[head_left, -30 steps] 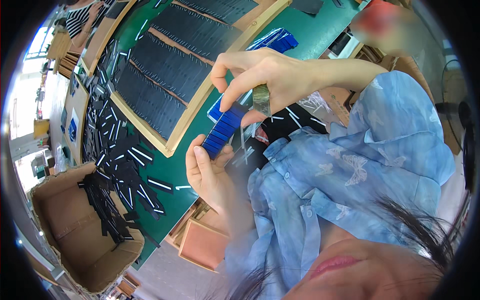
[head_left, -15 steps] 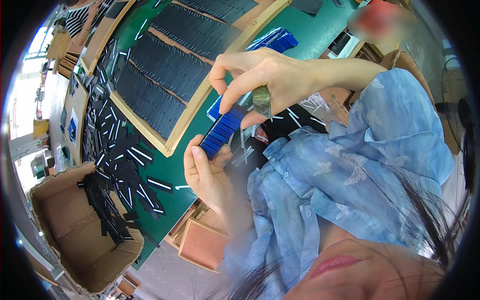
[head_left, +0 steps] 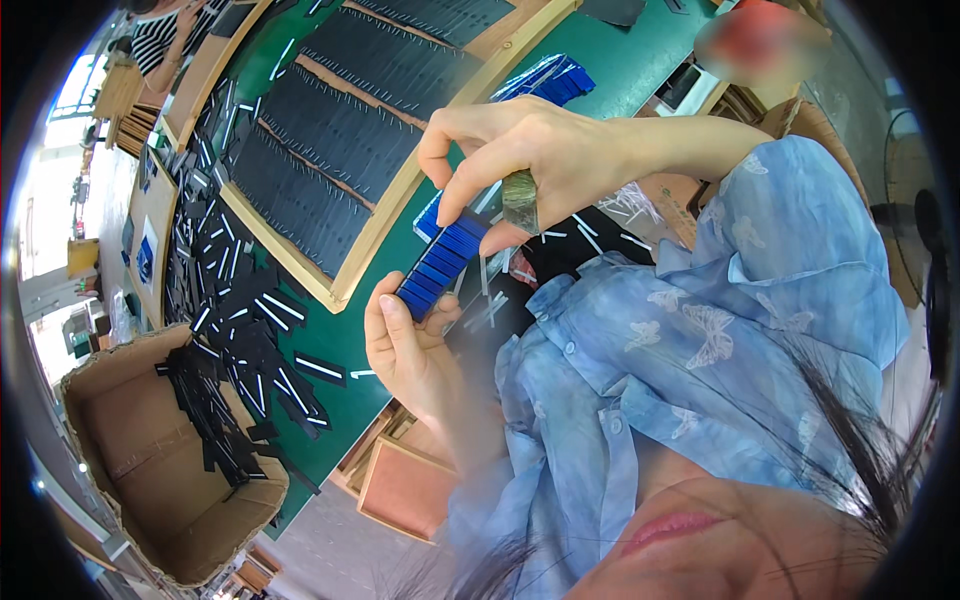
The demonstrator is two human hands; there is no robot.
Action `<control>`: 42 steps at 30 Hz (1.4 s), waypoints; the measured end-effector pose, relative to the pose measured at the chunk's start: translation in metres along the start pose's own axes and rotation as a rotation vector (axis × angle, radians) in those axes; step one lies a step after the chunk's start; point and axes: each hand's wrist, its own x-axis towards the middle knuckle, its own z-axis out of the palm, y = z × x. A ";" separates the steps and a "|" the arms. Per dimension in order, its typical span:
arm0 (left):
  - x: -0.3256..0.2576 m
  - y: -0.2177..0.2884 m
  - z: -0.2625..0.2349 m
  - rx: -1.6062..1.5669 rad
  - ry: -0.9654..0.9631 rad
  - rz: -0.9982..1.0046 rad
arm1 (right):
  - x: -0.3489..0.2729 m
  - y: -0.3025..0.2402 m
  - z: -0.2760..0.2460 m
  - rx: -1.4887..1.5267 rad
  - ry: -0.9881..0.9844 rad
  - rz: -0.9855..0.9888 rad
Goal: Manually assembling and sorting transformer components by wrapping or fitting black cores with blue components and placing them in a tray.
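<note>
A ribbed row of dark-blue pieces (head_left: 440,266) is held slantwise between my two hands over the green table's near edge. At its lower end my left hand (head_left: 412,345) grips it between thumb and fingers. My right hand (head_left: 545,155) pinches the upper end, thumb beneath and index finger above, with the other fingers curled. A shiny olive-brown band or flap (head_left: 521,202) sits against a finger of my right hand; I cannot make out what it is. Behind the held row, another blue piece (head_left: 428,218) shows partly, resting by the wooden frame.
A wooden-framed board (head_left: 345,285) holds rows of black sheets with thin pale pins or strips. Beyond my right hand lies a blue bundle (head_left: 560,82). Black pieces with white strips (head_left: 235,290) cover the left side, by an open cardboard box (head_left: 130,470). Another person (head_left: 175,45) is far left.
Both hands and the blue row have shifted very slightly left. The grips look the same.
</note>
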 end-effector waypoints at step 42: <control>0.017 -0.025 0.043 -0.273 -0.428 -0.263 | -0.026 0.045 -0.088 0.189 0.043 0.280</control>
